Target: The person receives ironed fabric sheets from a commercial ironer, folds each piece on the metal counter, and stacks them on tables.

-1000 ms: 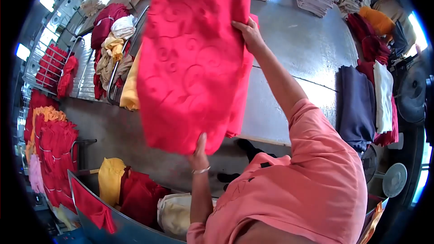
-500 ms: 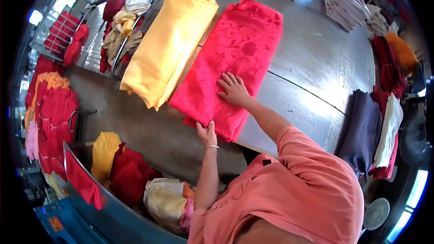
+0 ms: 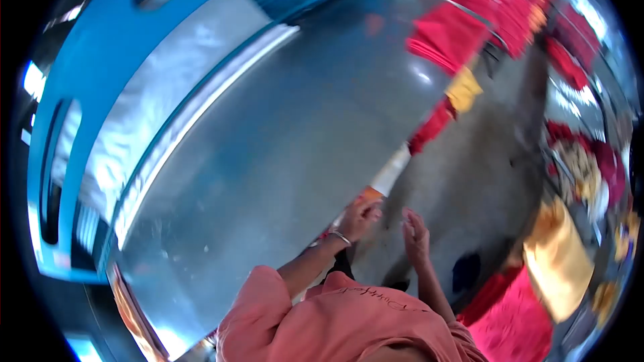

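Can't tell if gripping orange cloth (image 3: 372,194), approx 1 o'clock of L hand (image 3: 361,218), w/ curled fingers by table (image 3: 302,114) edge, holding nothing visible in near-straight fingers of R hand (image 3: 416,233); could drag cloth loose by snagging bracelet (image 3: 341,236).

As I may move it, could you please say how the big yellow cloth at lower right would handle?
The yellow cloth would probably flop, having soft creases. It may feel heavy, looking bulky. It might unfold, as no tie shows.
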The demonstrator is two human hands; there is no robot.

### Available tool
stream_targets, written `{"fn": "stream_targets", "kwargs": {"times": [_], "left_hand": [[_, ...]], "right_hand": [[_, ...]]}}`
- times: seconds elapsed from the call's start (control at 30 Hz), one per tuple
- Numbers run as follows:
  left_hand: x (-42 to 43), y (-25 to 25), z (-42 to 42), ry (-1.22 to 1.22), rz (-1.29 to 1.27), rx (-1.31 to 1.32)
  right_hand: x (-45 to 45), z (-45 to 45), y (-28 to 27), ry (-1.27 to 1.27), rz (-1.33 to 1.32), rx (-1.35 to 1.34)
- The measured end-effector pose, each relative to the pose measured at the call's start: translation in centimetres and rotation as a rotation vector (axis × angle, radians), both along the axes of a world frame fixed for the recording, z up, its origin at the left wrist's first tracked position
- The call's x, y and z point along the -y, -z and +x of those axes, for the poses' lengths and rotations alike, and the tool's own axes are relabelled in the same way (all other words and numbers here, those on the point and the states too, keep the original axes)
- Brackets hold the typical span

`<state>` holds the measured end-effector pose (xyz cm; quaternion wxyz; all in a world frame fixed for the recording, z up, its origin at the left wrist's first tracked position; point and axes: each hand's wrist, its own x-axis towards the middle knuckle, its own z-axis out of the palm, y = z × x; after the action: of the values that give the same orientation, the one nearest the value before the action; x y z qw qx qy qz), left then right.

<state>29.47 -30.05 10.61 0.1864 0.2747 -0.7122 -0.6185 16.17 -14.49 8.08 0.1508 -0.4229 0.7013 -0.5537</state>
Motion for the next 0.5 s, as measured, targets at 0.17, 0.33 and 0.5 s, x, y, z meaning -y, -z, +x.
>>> {"fn": "stream_targets", "kwargs": {"times": [0.17, 0.33, 0.5], "left_hand": [[20.7, -0.1, 14.3, -0.680, -0.246, 0.052], [40.7, 2.8, 26.7, -1.001, -0.728, 0.405], [54.9, 1.4, 32.5, -1.098, -0.976, 0.938]], "right_hand": [[20.7, 4.5, -3.3, -0.276, -0.016, -0.270], [32.1, 7.6, -2.8, -0.291, 0.078, -0.633], [34.4, 9.2, -3.2, -0.255, 0.208, -0.748]]}}
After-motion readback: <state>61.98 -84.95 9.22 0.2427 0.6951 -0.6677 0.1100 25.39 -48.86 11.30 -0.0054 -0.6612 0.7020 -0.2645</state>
